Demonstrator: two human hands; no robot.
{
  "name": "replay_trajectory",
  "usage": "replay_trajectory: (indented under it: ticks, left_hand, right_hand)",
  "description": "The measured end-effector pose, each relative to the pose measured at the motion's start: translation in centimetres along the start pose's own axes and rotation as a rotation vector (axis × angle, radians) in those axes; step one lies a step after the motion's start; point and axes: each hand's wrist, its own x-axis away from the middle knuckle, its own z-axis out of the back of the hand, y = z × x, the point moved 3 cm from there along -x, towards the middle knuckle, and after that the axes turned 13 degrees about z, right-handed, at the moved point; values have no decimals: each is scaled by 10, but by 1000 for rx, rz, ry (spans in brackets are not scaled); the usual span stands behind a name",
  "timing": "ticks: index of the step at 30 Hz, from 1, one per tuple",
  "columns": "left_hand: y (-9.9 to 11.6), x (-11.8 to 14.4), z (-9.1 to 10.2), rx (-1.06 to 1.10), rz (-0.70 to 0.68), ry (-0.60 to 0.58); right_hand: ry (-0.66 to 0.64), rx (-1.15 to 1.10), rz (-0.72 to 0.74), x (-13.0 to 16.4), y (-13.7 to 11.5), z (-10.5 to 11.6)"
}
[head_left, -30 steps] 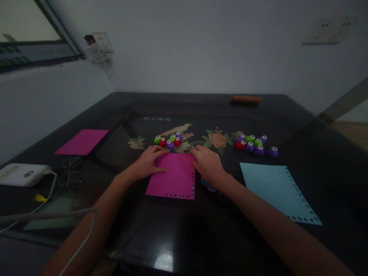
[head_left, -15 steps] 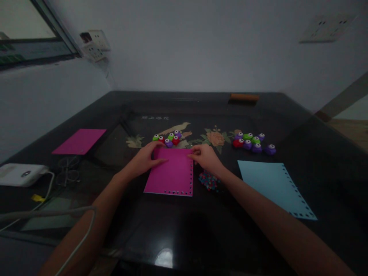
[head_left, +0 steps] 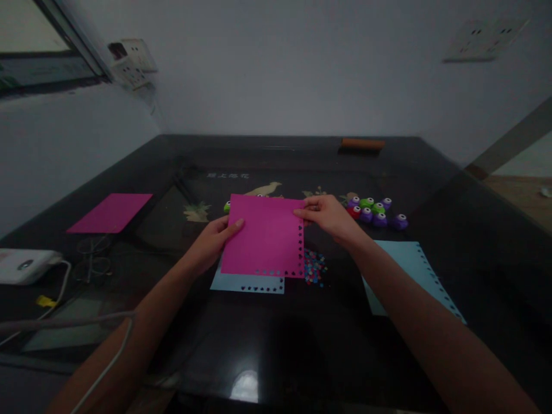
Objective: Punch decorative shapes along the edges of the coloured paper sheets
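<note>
A magenta paper sheet with punched holes along its near and right edges is lifted off the black table, tilted up at the far side. My left hand grips its left edge. My right hand pinches its far right corner. Under it lies a light blue sheet with punched holes along its near edge. A small heap of punched paper bits lies just right of the sheets.
Small coloured craft punches cluster behind my right hand; one green punch peeks out left of the magenta sheet. A second light blue punched sheet lies right, another magenta sheet far left. Glasses, a white device and cable are at left.
Both hands have lifted the magenta sheet up off the table and away from me, uncovering the light blue sheet beneath it and hiding most of the left cluster of punches.
</note>
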Motion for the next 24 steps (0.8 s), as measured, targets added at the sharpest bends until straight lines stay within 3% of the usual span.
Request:
replay_trajectory:
  ticks: [4,15,24]
  left_hand:
    - [-5,10,-14,-3,93,-89]
    - [-9,19,-24,-257,83,-273]
    - [-16,17,-25,-301,57,-265]
  right_hand:
    - [52,-12,27,-1,-6,11]
    - [71,34,106,0,-23,19]
    - [92,5,122,5,-35,14]
